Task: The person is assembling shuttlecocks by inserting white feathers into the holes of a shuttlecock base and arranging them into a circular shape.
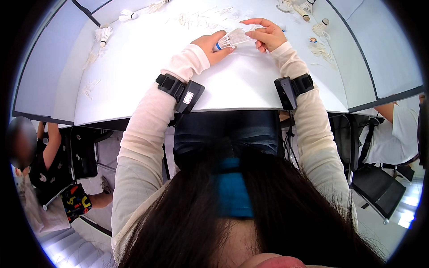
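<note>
Fingers of the left hand [211, 46] wrap the blue-banded base of a white shuttlecock [235, 37], gripping it with the thumb along the near side, while the right hand [271, 38] has its index finger stretched out and its thumb close by the feather tips; whether it pinches a feather, I cannot tell. In the head view, the shuttlecock lies nearly sideways between the two hands, above the white tabletop [243, 85], its feathered end toward the right hand. Holding it by the solid base probably keeps it steady and leaves the feathers exposed for the right fingers. Loose feathers [190, 19] lie beyond the hands, and more feathers [322, 52] sit at the right, near another shuttlecock [321, 27]. A further shuttlecock [103, 36] rests by the left panel; these lie toward the edges, perhaps so that the near middle gives the forearms room.
</note>
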`<state>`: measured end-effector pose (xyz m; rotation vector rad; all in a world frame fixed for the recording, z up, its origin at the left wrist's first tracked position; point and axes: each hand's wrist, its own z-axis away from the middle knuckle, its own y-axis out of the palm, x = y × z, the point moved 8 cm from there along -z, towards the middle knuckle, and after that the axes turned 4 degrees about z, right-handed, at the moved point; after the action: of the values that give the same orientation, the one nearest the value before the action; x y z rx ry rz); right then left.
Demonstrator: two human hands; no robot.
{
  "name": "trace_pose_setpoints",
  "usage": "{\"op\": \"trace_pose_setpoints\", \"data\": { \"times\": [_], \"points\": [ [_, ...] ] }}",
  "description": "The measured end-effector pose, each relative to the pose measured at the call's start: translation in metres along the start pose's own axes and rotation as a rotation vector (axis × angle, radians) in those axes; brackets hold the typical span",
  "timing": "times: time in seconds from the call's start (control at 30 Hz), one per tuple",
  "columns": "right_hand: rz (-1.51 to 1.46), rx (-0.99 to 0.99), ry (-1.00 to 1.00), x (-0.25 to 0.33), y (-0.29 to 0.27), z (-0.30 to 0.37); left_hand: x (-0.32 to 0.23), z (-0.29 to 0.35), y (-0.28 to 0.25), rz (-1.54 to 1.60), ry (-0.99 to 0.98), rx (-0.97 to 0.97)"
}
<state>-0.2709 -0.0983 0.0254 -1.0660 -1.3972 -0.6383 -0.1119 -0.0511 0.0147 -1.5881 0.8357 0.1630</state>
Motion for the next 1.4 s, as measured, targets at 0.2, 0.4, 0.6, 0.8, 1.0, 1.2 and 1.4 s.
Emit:
{"op": "trace_pose_setpoints", "data": {
  "times": [0.2,0.4,0.6,0.8,1.0,1.2,1.4],
  "points": [
    [0.003,0.013,0.014,-0.001,0.001,-0.001,0.002,-0.001,0.000,-0.005,0.010,-0.011],
    [0.004,0.020,0.001,0.003,0.000,0.001,-0.001,-0.001,-0.001,0.001,-0.005,0.016],
    [-0.015,0.016,0.005,0.002,0.003,0.001,-0.002,0.002,0.001,0.012,0.013,0.020],
    [-0.088,-0.077,-0.054,-0.003,-0.003,-0.004,-0.006,0.003,-0.002,0.012,-0.005,0.013],
    [-0.058,-0.080,-0.049,-0.002,-0.002,-0.006,-0.004,0.002,-0.004,0.011,-0.020,-0.008],
    [-0.082,-0.065,-0.042,-0.003,0.000,-0.005,-0.007,0.004,-0.005,0.024,-0.043,0.010],
    [-0.022,-0.074,-0.039,-0.001,0.000,-0.002,-0.008,0.004,-0.005,0.012,-0.096,0.030]
  ]
}}
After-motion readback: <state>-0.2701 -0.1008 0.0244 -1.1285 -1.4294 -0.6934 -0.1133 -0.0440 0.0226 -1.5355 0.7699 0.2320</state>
